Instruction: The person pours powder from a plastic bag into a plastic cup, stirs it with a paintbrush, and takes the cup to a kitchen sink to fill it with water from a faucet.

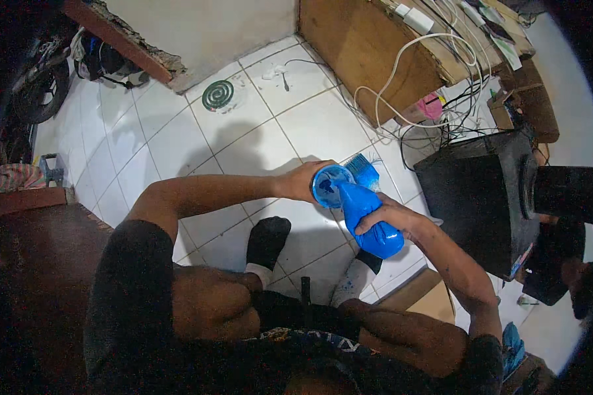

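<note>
Head cam, glossy bag (359,203), rnd cup (317,189)

Cool light brightens the middle of the view, strongest on the white tiled floor (316,135), where the person's soft-edged shadow (240,148) stretches ahead, suggesting a source above and behind; small highlights gleam on the blue plastic bag (358,205). The dark left sleeve (132,283) sinks into grainy black with little detail. Fisheye distortion bows straight edges toward the rim, which fades into black corners, and fine detail looks slightly smeared.
</note>
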